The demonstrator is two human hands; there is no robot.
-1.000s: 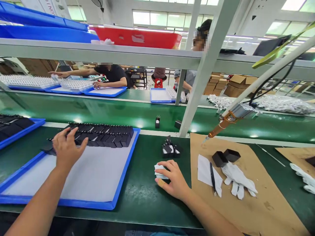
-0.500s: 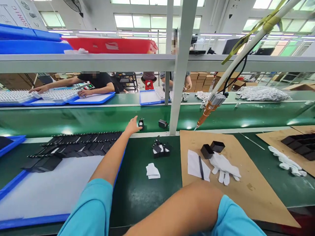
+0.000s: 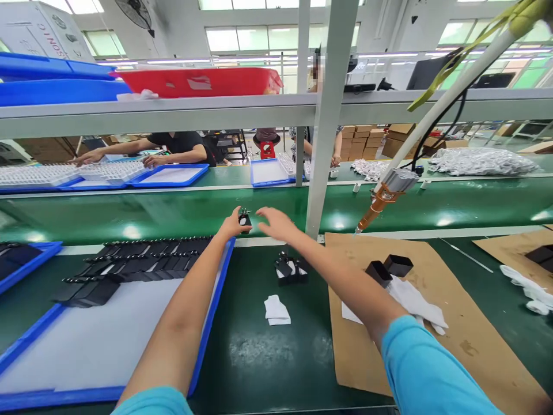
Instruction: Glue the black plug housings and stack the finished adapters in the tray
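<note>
Over the near edge of the green conveyor belt, my left hand (image 3: 232, 223) has its thumb and fingers around a small black adapter (image 3: 244, 219) with metal prongs on top. Just right of it, my right hand (image 3: 276, 223) reaches in with fingers apart and nothing in them. Below my right hand, a black holder (image 3: 292, 275) with black and white pieces stands on the green table, near a folded white cloth (image 3: 277, 310). Rows of black adapters (image 3: 159, 266) lie in the blue-rimmed tray (image 3: 207, 340) at left.
A white post (image 3: 322, 132) rises right of my right hand. An orange-handled tool (image 3: 375, 212) hangs over brown cardboard (image 3: 358, 369) with black boxes (image 3: 398, 265) and white gloves (image 3: 417, 300). Across the belt, a person's arms (image 3: 181, 157) reach over trays.
My right hand has come up from the lower edge to the belt, beside my left. My left hand has closed on the adapter. The second adapter on the belt is no longer visible.
</note>
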